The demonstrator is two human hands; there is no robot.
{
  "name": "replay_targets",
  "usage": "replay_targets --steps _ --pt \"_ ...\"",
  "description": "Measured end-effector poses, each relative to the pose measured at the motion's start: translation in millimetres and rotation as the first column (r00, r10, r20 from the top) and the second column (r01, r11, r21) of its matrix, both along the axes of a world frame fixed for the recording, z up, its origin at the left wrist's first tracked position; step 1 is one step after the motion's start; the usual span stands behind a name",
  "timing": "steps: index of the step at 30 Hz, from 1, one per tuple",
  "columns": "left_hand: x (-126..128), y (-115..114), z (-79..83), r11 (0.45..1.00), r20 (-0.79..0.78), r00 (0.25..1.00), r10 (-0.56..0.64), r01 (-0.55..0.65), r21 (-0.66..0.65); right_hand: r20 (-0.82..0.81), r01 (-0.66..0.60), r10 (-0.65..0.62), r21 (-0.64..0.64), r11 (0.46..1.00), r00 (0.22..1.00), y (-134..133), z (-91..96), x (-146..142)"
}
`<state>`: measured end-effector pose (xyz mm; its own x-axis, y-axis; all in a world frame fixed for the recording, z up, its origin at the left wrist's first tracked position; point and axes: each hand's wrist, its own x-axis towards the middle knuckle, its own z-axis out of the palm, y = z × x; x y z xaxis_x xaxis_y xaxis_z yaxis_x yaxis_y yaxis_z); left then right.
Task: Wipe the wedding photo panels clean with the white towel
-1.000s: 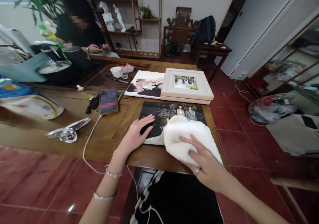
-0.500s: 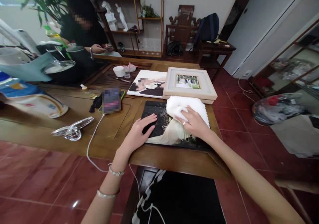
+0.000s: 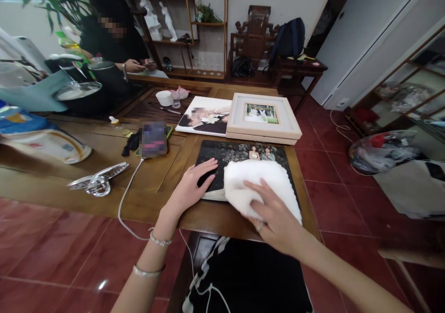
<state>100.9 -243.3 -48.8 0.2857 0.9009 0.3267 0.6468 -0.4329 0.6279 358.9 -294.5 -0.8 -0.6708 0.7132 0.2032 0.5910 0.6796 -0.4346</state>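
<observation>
A dark photo panel (image 3: 239, 151) lies flat at the table's front edge, showing a couple at its top. My left hand (image 3: 194, 183) rests on the panel's left side, fingers stretched out and holding nothing. A fluffy white cloth (image 3: 257, 174) covers much of the panel's lower right. My right hand (image 3: 273, 213) grips this cloth and presses it against the panel near the front edge; some fingertips sink into the folds. Beyond the panel are a framed wedding photo (image 3: 262, 113) and, beside it, a white-edged photo print (image 3: 205, 113).
Left on the wooden table (image 3: 170, 169) are a phone (image 3: 153, 139) with a white cable, a silver clamp (image 3: 99, 178), a dropper bottle (image 3: 120, 125) and a blue-white packet (image 3: 41, 137). A white cup (image 3: 164, 98) stands farther back. Across the table sits a person (image 3: 111, 39).
My right hand has drawn the cloth down toward the table's front edge, uncovering the couple at the panel's top. My left hand has stayed in place.
</observation>
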Motion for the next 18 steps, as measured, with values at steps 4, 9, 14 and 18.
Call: replay_targets --steps 4,9,14,18 --pt "0 0 0.2 1.0 -0.01 1.0 0.0 0.0 0.0 -0.002 -0.06 0.06 -0.068 0.996 0.998 -31 6.9 1" --pt "-1 1 -1.9 1.0 -0.007 1.0 -0.007 0.007 0.009 -0.006 -0.014 0.014 -0.115 0.993 1.0 -17 8.5 -2" --pt "0 0 -2.3 1.0 0.011 1.0 -0.007 0.007 0.02 -0.023 0.048 -0.05 -0.067 0.997 0.999 36 8.0 -13" --pt "0 0 -2.7 1.0 0.018 1.0 -0.005 0.005 0.02 0.024 0.15 -0.149 -0.042 0.988 0.988 83 8.6 -22"
